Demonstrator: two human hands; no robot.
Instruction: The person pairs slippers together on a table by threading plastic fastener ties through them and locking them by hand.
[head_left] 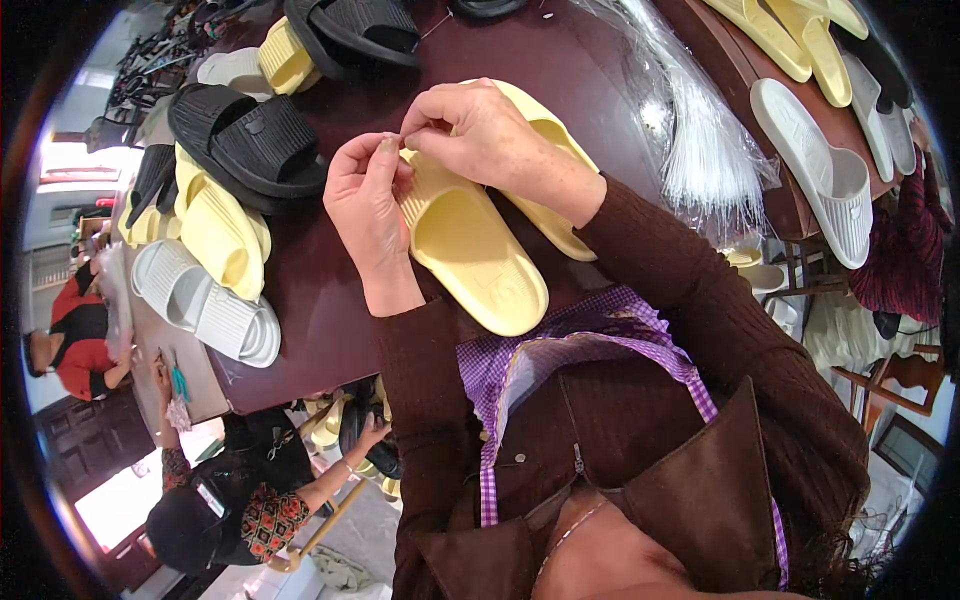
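A pair of pale yellow slide sandals lies on the dark red table in front of me. My left hand point(375, 200) is beside the strap of the nearer yellow slide point(490, 265), thumb and fingers pinched. My right hand point(490, 135) meets it just above that strap, also pinched, its wrist passing over the other yellow slide point(530, 110). Whatever is between the fingertips is too small to make out. To the right of my hands lies a bundle of thin clear plastic strands point(705, 150) in a clear bag.
Black slides point(250, 140), yellow slides point(220, 225) and light grey slides point(205, 300) crowd the table's left side. A pale grey slide point(815, 150) and several yellow ones point(785, 40) lie at the right. Co-workers point(240, 500) are at the left, one with a patterned sleeve.
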